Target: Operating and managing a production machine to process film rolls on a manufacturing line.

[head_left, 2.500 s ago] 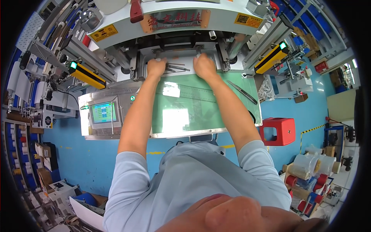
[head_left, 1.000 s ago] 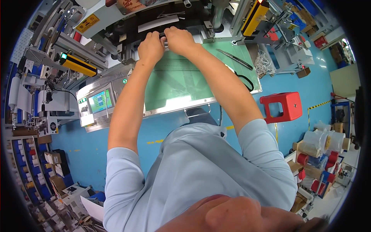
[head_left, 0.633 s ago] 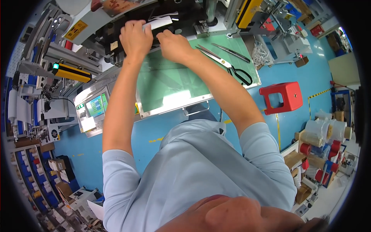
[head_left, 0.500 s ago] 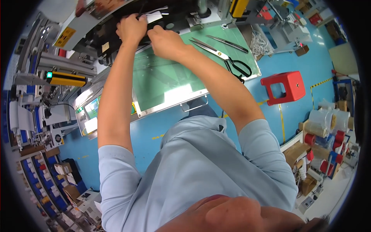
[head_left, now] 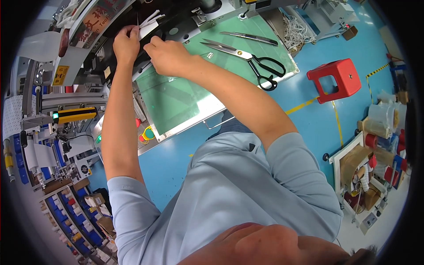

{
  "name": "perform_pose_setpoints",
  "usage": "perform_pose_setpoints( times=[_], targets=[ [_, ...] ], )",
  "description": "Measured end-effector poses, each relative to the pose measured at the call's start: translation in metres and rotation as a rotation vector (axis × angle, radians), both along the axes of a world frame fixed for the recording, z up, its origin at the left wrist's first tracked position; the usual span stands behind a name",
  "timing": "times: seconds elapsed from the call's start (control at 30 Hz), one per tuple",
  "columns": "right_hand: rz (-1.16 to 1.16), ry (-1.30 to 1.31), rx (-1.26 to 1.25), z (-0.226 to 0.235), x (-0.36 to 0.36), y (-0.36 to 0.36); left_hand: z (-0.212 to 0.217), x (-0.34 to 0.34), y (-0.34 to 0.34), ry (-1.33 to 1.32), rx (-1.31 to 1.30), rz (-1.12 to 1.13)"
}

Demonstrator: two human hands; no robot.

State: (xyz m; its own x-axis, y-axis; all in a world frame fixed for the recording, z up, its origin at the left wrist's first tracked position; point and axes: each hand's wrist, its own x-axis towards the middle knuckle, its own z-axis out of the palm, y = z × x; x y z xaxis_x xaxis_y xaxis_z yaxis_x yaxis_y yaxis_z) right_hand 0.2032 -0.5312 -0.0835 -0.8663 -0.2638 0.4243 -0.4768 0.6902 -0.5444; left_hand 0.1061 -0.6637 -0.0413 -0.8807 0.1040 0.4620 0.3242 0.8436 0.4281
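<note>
Both my hands work over the dark bed of a machine [head_left: 99,55] at the back edge of a green work surface [head_left: 172,104]. My left hand [head_left: 126,46] is pinched closed beside some thin white strips [head_left: 151,20]; a slender pointed thing rises from its fingertips, too small to name. Just right of it, my right hand [head_left: 168,56] is curled with thumb and fingers together; what it grips, if anything, is hidden. Large black-handled scissors [head_left: 240,53] lie partly open on the green surface. Behind them rests a slim cutter knife [head_left: 255,38].
Right of the work surface sits a bundle of white strips [head_left: 298,33]. A red stool [head_left: 335,79] stands on the blue floor. Round buttons [head_left: 148,134] line the machine's front at left, below a yellow-black bar [head_left: 76,115]. A loaded cart [head_left: 362,176] is at far right.
The view has shifted, so the scissors now show whole. My hands stay close together at the machine bed; the left one has drawn slightly away from the right and sits beside the white strips.
</note>
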Motion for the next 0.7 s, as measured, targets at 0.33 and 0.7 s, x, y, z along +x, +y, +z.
perform_pose_setpoints(
  times=[0.33,0.7],
  targets=[
    [0.043,0.019,-0.030,0.001,0.000,0.004,0.001,0.005,0.006,0.008,0.191,-0.115],
    [0.079,0.008,-0.029,0.004,0.002,0.008,0.007,0.007,0.011,-0.011,0.133,-0.189]
  ],
)
